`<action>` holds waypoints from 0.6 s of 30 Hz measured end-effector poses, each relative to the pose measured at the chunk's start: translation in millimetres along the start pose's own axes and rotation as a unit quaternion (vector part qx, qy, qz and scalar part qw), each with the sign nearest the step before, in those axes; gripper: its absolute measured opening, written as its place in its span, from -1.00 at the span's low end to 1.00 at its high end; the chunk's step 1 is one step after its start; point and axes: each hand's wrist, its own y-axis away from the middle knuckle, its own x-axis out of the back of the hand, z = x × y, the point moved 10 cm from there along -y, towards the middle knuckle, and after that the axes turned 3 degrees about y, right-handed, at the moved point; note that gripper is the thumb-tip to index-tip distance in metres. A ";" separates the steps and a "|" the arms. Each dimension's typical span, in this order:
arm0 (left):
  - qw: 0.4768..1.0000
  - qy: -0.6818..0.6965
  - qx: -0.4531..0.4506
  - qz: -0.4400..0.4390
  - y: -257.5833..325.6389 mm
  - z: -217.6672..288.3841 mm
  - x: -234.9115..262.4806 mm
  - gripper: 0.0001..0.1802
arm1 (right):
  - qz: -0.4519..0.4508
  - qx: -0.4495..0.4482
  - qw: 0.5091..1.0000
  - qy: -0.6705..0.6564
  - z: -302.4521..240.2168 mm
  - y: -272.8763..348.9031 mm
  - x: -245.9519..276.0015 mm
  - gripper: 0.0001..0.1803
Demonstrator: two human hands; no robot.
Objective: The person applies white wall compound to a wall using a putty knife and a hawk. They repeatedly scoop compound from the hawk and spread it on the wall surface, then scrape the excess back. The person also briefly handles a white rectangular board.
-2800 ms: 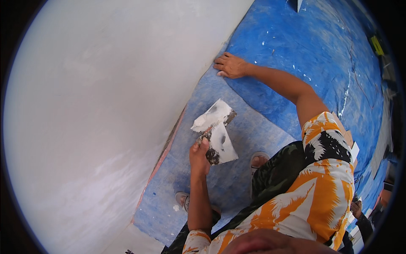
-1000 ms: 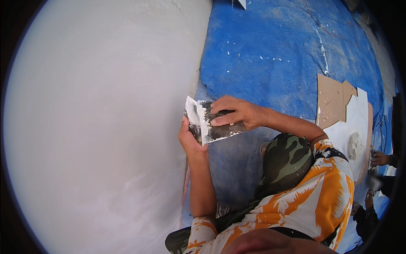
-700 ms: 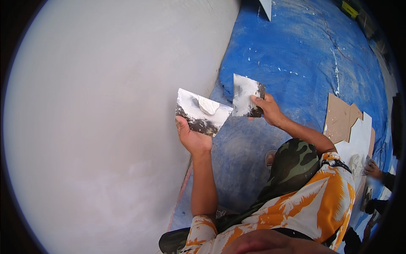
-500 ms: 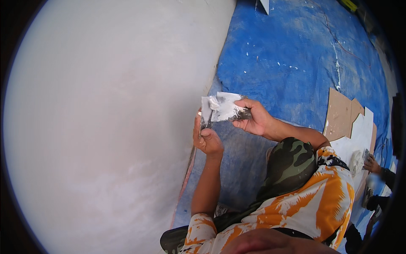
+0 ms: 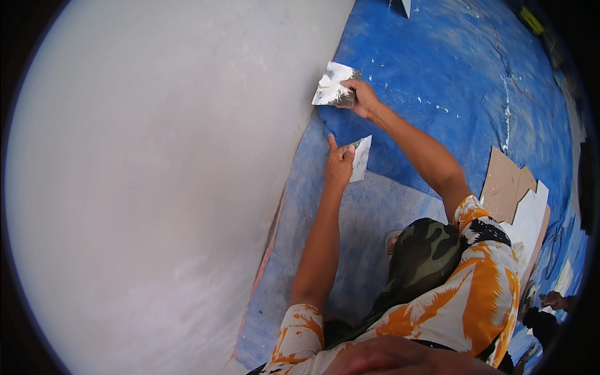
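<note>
Right hand (image 5: 364, 101) pinches the far smeared blade (image 5: 333, 91), left hand (image 5: 338, 166) the near blade (image 5: 362, 160); both look light, stiff, best held clear of white paste (image 5: 324, 82).

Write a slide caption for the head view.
Beside a pale wall, the right hand holds a smeared scraper, the left hand another scraper, above a blue sheet.

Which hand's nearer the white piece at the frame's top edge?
Right. The right hand is below and left of the white piece in view; the left hand is farther below it.
</note>
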 end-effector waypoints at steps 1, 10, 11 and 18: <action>0.999 0.011 0.049 -0.013 -13.5 -11.6 -5.1 -0.48 | -0.003 0.005 1.000 -0.010 8.1 -18.3 2.5 -0.65; 0.982 0.018 0.158 -0.099 -30.4 -21.5 -34.1 -0.30 | 0.028 -0.007 0.996 0.086 44.9 -76.9 28.4 -0.71; 0.980 0.017 0.161 -0.113 -31.1 -20.3 -35.4 -0.30 | 0.079 -0.020 0.991 0.109 47.5 -78.1 33.0 -0.70; 0.963 -0.028 0.195 -0.186 -34.4 -18.0 -47.4 -0.28 | 0.113 -0.013 0.967 0.226 20.5 -67.8 -37.0 -0.66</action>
